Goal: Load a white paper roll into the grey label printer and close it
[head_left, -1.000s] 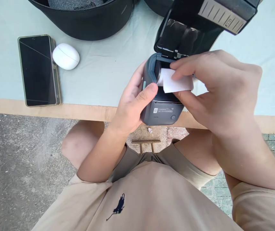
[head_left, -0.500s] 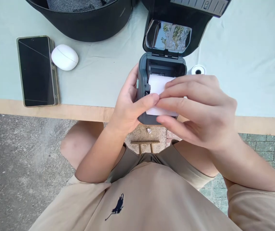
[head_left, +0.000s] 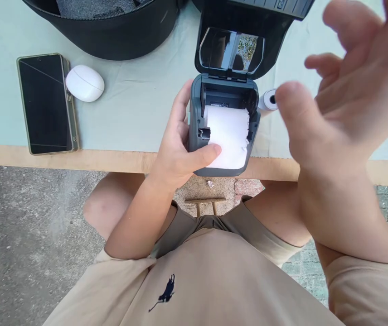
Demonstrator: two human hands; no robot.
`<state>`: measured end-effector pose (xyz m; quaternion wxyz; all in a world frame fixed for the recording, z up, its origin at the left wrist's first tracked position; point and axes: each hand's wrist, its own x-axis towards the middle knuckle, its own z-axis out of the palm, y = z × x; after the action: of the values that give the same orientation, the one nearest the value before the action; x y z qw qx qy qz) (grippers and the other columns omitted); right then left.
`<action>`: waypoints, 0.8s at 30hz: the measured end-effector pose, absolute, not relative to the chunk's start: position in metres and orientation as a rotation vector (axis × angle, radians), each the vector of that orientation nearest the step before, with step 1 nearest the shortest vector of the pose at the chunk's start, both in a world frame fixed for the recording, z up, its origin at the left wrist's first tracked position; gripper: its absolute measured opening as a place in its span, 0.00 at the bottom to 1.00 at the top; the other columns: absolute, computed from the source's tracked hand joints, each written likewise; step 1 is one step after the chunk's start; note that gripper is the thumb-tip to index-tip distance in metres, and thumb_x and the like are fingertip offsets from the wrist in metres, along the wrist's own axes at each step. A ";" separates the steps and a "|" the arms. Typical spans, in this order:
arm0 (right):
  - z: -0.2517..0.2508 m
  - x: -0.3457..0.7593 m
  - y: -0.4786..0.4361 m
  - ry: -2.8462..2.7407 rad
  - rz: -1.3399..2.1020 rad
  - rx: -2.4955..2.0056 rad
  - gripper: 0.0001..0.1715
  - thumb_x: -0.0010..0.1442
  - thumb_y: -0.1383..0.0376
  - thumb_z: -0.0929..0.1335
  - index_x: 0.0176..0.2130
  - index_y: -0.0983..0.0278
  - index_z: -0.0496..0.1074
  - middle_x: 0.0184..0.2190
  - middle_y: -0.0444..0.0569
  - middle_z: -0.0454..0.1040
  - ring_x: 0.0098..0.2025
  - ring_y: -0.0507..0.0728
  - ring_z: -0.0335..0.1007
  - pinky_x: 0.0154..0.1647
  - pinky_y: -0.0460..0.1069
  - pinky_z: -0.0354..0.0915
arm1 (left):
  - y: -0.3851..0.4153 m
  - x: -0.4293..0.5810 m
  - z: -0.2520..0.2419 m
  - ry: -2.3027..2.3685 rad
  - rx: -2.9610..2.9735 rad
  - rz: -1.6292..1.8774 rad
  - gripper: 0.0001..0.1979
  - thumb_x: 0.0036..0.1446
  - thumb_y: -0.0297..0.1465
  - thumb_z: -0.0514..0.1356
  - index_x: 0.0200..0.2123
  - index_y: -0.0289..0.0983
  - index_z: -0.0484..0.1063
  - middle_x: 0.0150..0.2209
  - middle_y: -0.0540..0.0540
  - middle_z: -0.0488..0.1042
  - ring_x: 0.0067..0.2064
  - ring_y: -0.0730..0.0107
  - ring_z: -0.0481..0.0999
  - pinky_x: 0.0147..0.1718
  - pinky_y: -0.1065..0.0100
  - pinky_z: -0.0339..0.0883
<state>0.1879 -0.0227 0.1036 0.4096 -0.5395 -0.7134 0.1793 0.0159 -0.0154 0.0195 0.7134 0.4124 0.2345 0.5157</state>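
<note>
My left hand (head_left: 183, 149) grips a small dark grey label printer (head_left: 228, 172) by its left side, at the table's front edge. The printer's lid (head_left: 265, 50) is flipped up and back, showing a clear window. White paper (head_left: 228, 136) with a ragged right edge lies in the bay and over the front rim, and my left thumb presses on it. Raised to the right, my right hand (head_left: 346, 95) is off the printer, its fingers apart and nothing visible in them. Just right of the printer lies a small white paper roll (head_left: 268, 100), close to my right thumb.
A smartphone (head_left: 46, 104) lies at the left of the table with a white wireless mouse (head_left: 85, 83) against it. Behind them is an open black zipped case (head_left: 119, 40). The wooden table edge (head_left: 122, 159) runs above my knees.
My right hand has let go of the paper and swung up and right, fingers spread. The paper now shows over the printer's front. My left hand keeps its hold.
</note>
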 end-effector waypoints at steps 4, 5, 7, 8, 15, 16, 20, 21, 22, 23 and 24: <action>0.107 0.181 -0.013 -1.766 0.404 -1.266 0.19 0.63 0.67 0.60 0.53 0.54 0.59 0.42 0.43 0.70 0.48 0.50 0.68 0.40 0.47 0.66 | -0.015 0.015 0.021 0.569 0.966 1.119 0.41 0.39 0.30 0.67 0.57 0.44 0.55 0.56 0.43 0.64 0.53 0.54 0.70 0.47 0.58 0.70; 0.107 0.180 -0.013 -1.809 0.376 -1.274 0.14 0.63 0.66 0.60 0.50 0.56 0.62 0.40 0.43 0.70 0.47 0.51 0.68 0.38 0.46 0.66 | -0.015 0.015 0.022 0.579 0.975 1.119 0.41 0.38 0.30 0.68 0.57 0.44 0.56 0.56 0.43 0.64 0.54 0.54 0.69 0.47 0.59 0.70; 0.105 0.182 -0.015 -1.875 0.311 -1.307 0.09 0.63 0.63 0.60 0.43 0.60 0.65 0.40 0.45 0.70 0.46 0.52 0.66 0.37 0.47 0.66 | -0.015 0.015 0.022 0.603 0.972 1.121 0.42 0.36 0.31 0.68 0.57 0.44 0.55 0.56 0.42 0.64 0.54 0.53 0.69 0.47 0.59 0.70; 0.103 0.183 -0.018 -1.899 0.291 -1.309 0.08 0.62 0.62 0.61 0.41 0.60 0.66 0.40 0.46 0.70 0.47 0.52 0.65 0.37 0.47 0.66 | -0.016 0.015 0.021 0.617 0.962 1.118 0.43 0.37 0.31 0.68 0.57 0.44 0.55 0.56 0.42 0.64 0.55 0.52 0.69 0.48 0.59 0.69; 0.082 0.200 -0.026 -2.159 0.169 -1.109 0.13 0.53 0.62 0.69 0.41 0.58 0.70 0.40 0.49 0.67 0.48 0.57 0.66 0.49 0.56 0.70 | -0.015 0.013 0.016 0.560 0.924 1.120 0.44 0.37 0.31 0.69 0.57 0.45 0.53 0.55 0.43 0.66 0.57 0.52 0.68 0.47 0.60 0.70; 0.081 0.200 -0.027 -2.166 0.171 -1.100 0.12 0.53 0.62 0.68 0.40 0.57 0.70 0.40 0.49 0.67 0.48 0.57 0.67 0.48 0.56 0.71 | -0.015 0.013 0.017 0.543 0.917 1.115 0.42 0.38 0.32 0.68 0.56 0.45 0.53 0.54 0.44 0.67 0.57 0.52 0.68 0.46 0.60 0.70; 0.084 0.194 -0.034 -2.043 0.209 -1.173 0.12 0.54 0.61 0.68 0.41 0.56 0.69 0.39 0.48 0.67 0.46 0.57 0.66 0.38 0.52 0.71 | -0.017 0.017 0.023 0.507 0.811 1.146 0.29 0.48 0.41 0.62 0.52 0.47 0.56 0.48 0.47 0.71 0.58 0.54 0.67 0.47 0.56 0.69; 0.085 0.191 -0.036 -2.017 0.230 -1.201 0.14 0.54 0.61 0.68 0.42 0.57 0.68 0.40 0.49 0.66 0.46 0.57 0.66 0.34 0.51 0.70 | -0.018 0.018 0.026 0.511 0.790 1.155 0.26 0.49 0.41 0.61 0.51 0.47 0.58 0.46 0.48 0.72 0.59 0.55 0.66 0.48 0.56 0.69; 0.088 0.189 -0.038 -2.007 0.263 -1.227 0.16 0.53 0.60 0.69 0.44 0.57 0.67 0.42 0.50 0.66 0.47 0.57 0.66 0.31 0.50 0.69 | -0.019 0.020 0.029 0.515 0.782 1.163 0.23 0.50 0.41 0.61 0.49 0.47 0.60 0.45 0.49 0.73 0.59 0.55 0.66 0.49 0.56 0.68; 0.090 0.186 -0.039 -2.010 0.310 -1.252 0.18 0.53 0.60 0.69 0.45 0.58 0.66 0.45 0.51 0.65 0.48 0.57 0.66 0.29 0.49 0.68 | -0.020 0.021 0.032 0.517 0.778 1.157 0.21 0.50 0.41 0.61 0.47 0.46 0.62 0.43 0.49 0.73 0.59 0.55 0.65 0.48 0.56 0.68; 0.092 0.185 -0.041 -2.021 0.370 -1.271 0.20 0.53 0.60 0.69 0.46 0.58 0.64 0.48 0.52 0.64 0.51 0.58 0.65 0.28 0.48 0.67 | -0.022 0.021 0.035 0.508 0.791 1.141 0.21 0.49 0.41 0.62 0.46 0.45 0.63 0.41 0.49 0.74 0.59 0.53 0.65 0.47 0.57 0.69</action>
<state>0.1847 -0.0405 0.0916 0.3549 -0.4920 -0.7820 0.1433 0.0211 -0.0217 0.0349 0.7390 0.3605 0.2315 0.5199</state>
